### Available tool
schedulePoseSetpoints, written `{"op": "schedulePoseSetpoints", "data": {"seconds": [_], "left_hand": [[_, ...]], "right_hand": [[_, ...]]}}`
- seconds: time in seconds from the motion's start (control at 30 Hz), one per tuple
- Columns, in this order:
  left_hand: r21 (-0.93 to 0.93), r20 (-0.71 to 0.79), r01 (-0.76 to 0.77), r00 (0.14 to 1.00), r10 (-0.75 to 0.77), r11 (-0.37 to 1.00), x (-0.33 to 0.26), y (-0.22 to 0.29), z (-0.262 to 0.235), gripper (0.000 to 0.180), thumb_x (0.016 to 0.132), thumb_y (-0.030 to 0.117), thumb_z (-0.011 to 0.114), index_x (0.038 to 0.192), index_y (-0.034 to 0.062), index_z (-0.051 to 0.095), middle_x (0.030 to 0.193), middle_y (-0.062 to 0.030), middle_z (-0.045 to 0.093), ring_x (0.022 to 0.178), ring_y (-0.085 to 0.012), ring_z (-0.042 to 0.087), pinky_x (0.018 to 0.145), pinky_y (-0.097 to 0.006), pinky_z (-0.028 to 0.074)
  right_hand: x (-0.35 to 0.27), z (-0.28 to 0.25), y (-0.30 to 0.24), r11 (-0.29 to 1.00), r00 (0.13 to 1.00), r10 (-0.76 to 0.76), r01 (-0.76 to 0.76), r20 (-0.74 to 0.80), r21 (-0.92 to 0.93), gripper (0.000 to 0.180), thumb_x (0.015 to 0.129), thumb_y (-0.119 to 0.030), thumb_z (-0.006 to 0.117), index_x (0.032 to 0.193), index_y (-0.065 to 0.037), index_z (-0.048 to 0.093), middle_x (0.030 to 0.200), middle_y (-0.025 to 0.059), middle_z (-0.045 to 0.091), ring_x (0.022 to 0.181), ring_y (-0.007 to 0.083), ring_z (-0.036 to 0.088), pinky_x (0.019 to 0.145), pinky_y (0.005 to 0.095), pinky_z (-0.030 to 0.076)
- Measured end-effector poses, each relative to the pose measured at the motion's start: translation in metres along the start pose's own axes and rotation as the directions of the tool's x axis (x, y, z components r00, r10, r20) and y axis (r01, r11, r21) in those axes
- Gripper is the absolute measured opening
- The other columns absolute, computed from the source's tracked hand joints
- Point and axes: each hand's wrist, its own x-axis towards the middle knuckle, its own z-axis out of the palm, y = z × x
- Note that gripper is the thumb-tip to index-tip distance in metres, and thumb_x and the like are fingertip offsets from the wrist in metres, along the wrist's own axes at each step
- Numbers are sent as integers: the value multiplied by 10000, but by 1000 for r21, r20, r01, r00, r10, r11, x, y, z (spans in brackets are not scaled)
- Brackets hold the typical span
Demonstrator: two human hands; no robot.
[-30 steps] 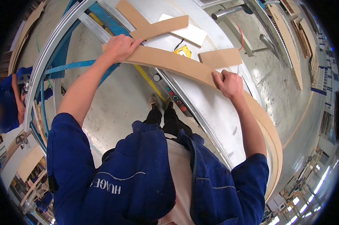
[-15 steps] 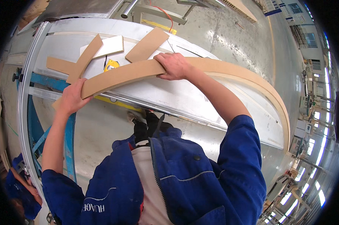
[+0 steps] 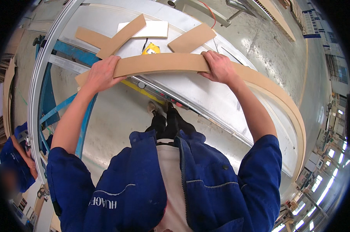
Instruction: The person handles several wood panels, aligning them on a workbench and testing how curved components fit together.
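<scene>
A long tan board strip point(image 3: 163, 64) stretches across the front of the pale metal table and off to the far right, looking curved. My left hand point(image 3: 102, 73) is wrapped round it near its left end, which pokes out past my fingers. Further right along the same strip, my right hand point(image 3: 218, 67) grips it with the fingers over the far edge and the thumb on the near edge. Just beyond the strip, between my hands, lies a yellow tape measure point(image 3: 151, 49).
Two crossed tan offcuts point(image 3: 122, 35) lie at the table's far left, beside a white board piece point(image 3: 151, 29). Another tan offcut point(image 3: 192, 38) rests farther right. A silver rail point(image 3: 51, 48) and blue frame point(image 3: 76, 53) bound the left side. A co-worker point(image 3: 18, 158) is at the lower left.
The table and the offcuts have shifted right and upward in view. Both hands keep hold of the board strip, which now lies more level between them.
</scene>
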Motion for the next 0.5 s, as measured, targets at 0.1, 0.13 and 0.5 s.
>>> {"op": "schedulePoseSetpoints", "data": {"seconds": [0.1,0.13,0.5], "left_hand": [[12,-5,5,1000,-5,1000,4,-3,2,693,820,438,842,1325,50,569,1174,-127,673,1068,-342,676,871,-449,554],[17,4,16,1000,-16,1000,3,-2,1,696,819,435,844,1334,54,570,1177,-127,673,1070,-340,675,875,-447,554],[-29,-30,33,999,-34,999,-15,-11,0,710,769,301,887,1363,91,559,1208,-144,654,1107,-362,636,959,-459,512]], "right_hand": [[1,0,-1,1000,1000,5,-6,-12,-28,646,770,-386,879,1248,-97,554,1062,99,632,971,332,680,805,438,551],[2,-2,-2,999,999,29,-29,20,-21,656,770,-391,876,1257,-101,547,1091,103,634,1007,330,673,842,437,545],[2,0,-21,994,996,86,-84,29,-76,697,766,-319,884,1310,-98,510,1194,98,616,1170,303,617,978,450,499]]}}
